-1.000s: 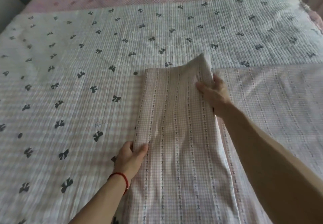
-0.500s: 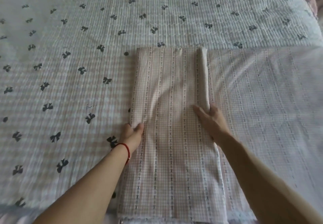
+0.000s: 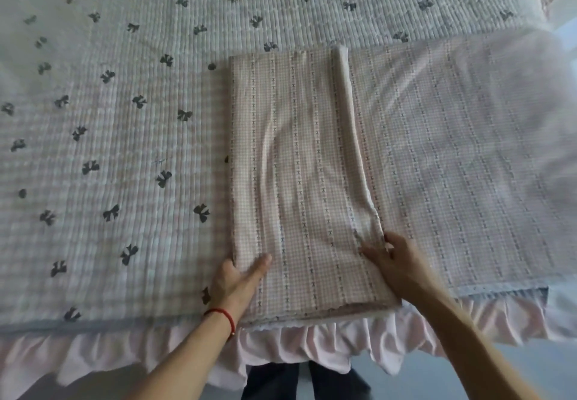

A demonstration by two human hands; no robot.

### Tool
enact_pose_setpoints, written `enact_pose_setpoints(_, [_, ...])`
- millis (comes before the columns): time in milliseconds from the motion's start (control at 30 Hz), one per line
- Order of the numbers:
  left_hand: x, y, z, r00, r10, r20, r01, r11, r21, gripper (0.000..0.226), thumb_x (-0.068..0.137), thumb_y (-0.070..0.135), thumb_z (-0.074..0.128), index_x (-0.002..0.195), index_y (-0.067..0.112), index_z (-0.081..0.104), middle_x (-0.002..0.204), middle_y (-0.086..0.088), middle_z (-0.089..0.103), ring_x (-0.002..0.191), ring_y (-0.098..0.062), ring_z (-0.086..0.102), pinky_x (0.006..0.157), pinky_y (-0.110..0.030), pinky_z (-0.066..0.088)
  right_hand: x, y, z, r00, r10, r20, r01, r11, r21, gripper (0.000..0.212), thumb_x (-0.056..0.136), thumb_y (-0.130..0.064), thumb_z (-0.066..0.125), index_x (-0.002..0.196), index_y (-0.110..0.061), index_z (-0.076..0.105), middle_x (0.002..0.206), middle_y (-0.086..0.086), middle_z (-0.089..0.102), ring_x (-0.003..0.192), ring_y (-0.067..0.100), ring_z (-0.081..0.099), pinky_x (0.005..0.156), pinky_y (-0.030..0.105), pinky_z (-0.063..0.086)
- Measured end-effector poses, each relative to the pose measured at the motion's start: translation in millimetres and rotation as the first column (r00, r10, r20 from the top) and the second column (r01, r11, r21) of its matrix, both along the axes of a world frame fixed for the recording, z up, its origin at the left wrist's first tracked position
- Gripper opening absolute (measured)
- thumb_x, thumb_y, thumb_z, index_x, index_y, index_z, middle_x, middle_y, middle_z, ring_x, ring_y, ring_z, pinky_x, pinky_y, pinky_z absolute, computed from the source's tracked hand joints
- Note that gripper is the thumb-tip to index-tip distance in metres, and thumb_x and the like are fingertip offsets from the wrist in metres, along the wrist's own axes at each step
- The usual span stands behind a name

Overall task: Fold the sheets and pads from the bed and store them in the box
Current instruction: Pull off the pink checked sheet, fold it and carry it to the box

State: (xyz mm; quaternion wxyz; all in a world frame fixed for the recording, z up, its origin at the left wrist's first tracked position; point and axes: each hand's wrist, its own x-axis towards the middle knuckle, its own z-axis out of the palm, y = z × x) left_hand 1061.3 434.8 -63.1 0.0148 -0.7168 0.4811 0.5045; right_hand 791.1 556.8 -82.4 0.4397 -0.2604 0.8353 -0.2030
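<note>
The folded checked sheet (image 3: 299, 156) is now lying flat at the near edge of the bed (image 3: 109, 349), and the left hand (image 3: 237, 284) and right hand (image 3: 396, 265), having slid nearer, are gripping its side edges, probably for another fold.

The folded sheet (image 3: 299, 181) lies on the pad (image 3: 109, 118) at the bed's near edge, its unfolded part spreading right.

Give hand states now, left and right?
Left hand: grips the folded sheet at its left edge.
Right hand: grips the same sheet's right fold.
</note>
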Motion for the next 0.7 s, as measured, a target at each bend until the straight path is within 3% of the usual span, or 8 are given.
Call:
enact_pose_setpoints(100, [-5.0, 5.9, 4.9, 0.997, -0.076, 0.024, 0.078, 0.994, -0.081, 0.031, 0.088, 0.057, 0.068, 0.095, 0.027, 0.064, 0.080, 0.018, 0.062, 0.069, 0.006, 0.051, 0.055, -0.007, 0.031, 8.9, -1.8, 8.2, 0.972, 0.139, -0.190, -0.121, 0.987, 0.104, 0.035, 0.093, -0.051, 0.065, 0.099, -0.016, 0.062, 0.097, 0.007, 0.073, 0.089, 0.030, 0.067, 0.078, 0.045, 0.053])
enact_pose_setpoints(167, [-2.7, 1.8, 3.1, 0.995, -0.080, 0.060, 0.088, 0.986, -0.141, 0.031, 0.087, 0.056, 0.070, 0.095, 0.026, 0.065, 0.080, 0.017, 0.064, 0.073, -0.002, 0.060, 0.061, -0.015, 0.043, 8.3, -17.8, 16.0, 0.965, 0.200, -0.168, -0.170, 0.969, 0.179, 0.037, 0.091, -0.053, 0.064, 0.099, -0.017, 0.060, 0.096, 0.006, 0.072, 0.085, 0.027, 0.068, 0.075, 0.043, 0.055])
enact_pose_setpoints(300, [5.2, -6.5, -9.5, 0.998, 0.016, 0.061, -0.009, 0.993, -0.115, 0.036, 0.076, 0.056, 0.082, 0.092, 0.025, 0.072, 0.085, 0.010, 0.074, 0.083, -0.016, 0.071, 0.081, -0.037, 0.060, -14.4, -83.7, 28.0, 0.992, -0.124, 0.001, 0.124, 0.990, -0.065, 0.035, 0.090, -0.053, 0.065, 0.098, -0.019, 0.063, 0.087, 0.001, 0.073, 0.075, 0.021, 0.072, 0.070, 0.038, 0.060])
enact_pose_setpoints(433, [2.5, -20.1, -16.3, 0.999, -0.029, 0.015, 0.029, 0.999, -0.036, 0.034, 0.077, 0.045, 0.085, 0.101, 0.029, 0.066, 0.096, 0.013, 0.073, 0.094, -0.016, 0.070, 0.089, -0.033, 0.056, -37.4, -154.0, 10.2, 0.974, -0.199, 0.111, 0.214, 0.966, -0.148, 0.046, 0.086, -0.055, 0.063, 0.069, -0.012, 0.063, 0.065, 0.004, 0.066, 0.060, 0.028, 0.065, 0.058, 0.039, 0.057])
enact_pose_setpoints(533, [-5.8, -55.5, -16.5, 0.999, -0.027, 0.026, 0.028, 0.999, -0.022, 0.060, 0.069, 0.057, 0.085, 0.114, 0.024, 0.065, 0.108, 0.007, 0.072, 0.100, -0.018, 0.069, 0.092, -0.038, 0.057, -42.0, -179.2, 4.4, 0.983, -0.183, 0.011, 0.183, 0.978, -0.101, 0.050, 0.085, -0.055, 0.061, 0.087, -0.006, 0.071, 0.078, 0.012, 0.073, 0.073, 0.033, 0.072, 0.063, 0.044, 0.059])
enact_pose_setpoints(600, [-17.9, -93.4, -17.2, 1.000, 0.002, -0.009, -0.002, 0.999, -0.054, 0.075, 0.063, 0.070, 0.078, 0.119, 0.022, 0.066, 0.110, 0.004, 0.073, 0.102, -0.021, 0.070, 0.093, -0.043, 0.058, -36.5, -186.7, 1.8, 0.940, -0.195, -0.281, 0.177, 0.980, -0.089, 0.040, 0.094, -0.043, 0.055, 0.103, -0.005, 0.064, 0.093, 0.011, 0.067, 0.081, 0.032, 0.066, 0.065, 0.037, 0.047])
enact_pose_setpoints(633, [-27.7, -113.0, -16.2, 1.000, 0.002, -0.022, -0.004, 0.996, -0.090, 0.074, 0.062, 0.073, 0.076, 0.115, 0.021, 0.069, 0.106, 0.003, 0.074, 0.099, -0.021, 0.071, 0.092, -0.043, 0.059, -30.1, -190.5, 1.2, 0.887, -0.184, -0.425, 0.152, 0.982, -0.108, 0.036, 0.095, -0.034, 0.053, 0.119, -0.007, 0.056, 0.109, 0.012, 0.063, 0.092, 0.031, 0.062, 0.072, 0.039, 0.045])
enact_pose_setpoints(700, [-52.1, -153.5, -17.1, 0.998, 0.032, -0.054, -0.040, 0.986, -0.159, 0.080, 0.057, 0.078, 0.072, 0.110, 0.019, 0.072, 0.104, 0.000, 0.076, 0.096, -0.022, 0.072, 0.092, -0.043, 0.059, -18.1, -207.0, -1.1, 0.813, -0.108, -0.572, 0.008, 0.984, -0.175, 0.065, 0.091, -0.025, 0.051, 0.151, -0.016, 0.030, 0.150, 0.014, 0.039, 0.129, 0.035, 0.046, 0.100, 0.047, 0.042])
